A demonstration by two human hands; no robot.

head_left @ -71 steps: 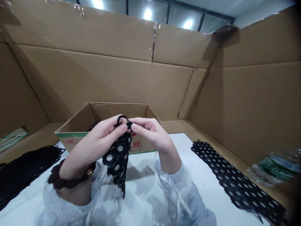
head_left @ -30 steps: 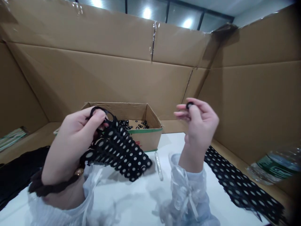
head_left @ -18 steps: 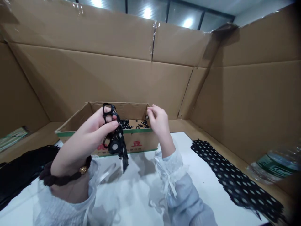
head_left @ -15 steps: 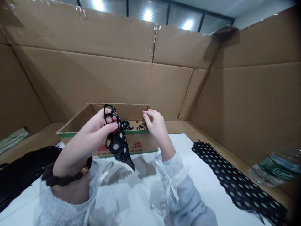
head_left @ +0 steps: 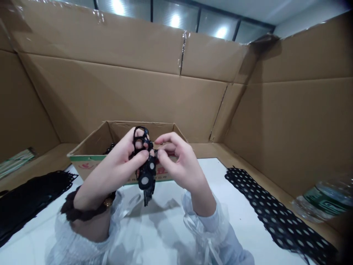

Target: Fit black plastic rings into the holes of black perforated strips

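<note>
In front of the cardboard box (head_left: 91, 158), my left hand (head_left: 124, 154) is closed on a black cloth piece with white dots (head_left: 148, 173). Black loops at its top lie over my left fingers, and its lower end hangs above the white table. My right hand (head_left: 179, 158) is at the right edge of the piece, thumb and fingers bent toward it. Whether the right fingertips pinch the cloth or something small is too hard to make out.
Folded black material (head_left: 30, 202) lies at the left. On the right are a strip of dotted black cloth (head_left: 278, 209) and a clear plastic bottle with a green label (head_left: 325, 198). Tall cardboard walls (head_left: 124, 84) surround the white table (head_left: 231, 217).
My left hand and the dotted piece have moved right and turned slightly. My right hand has come down and left to the piece, from over the box's right side.
</note>
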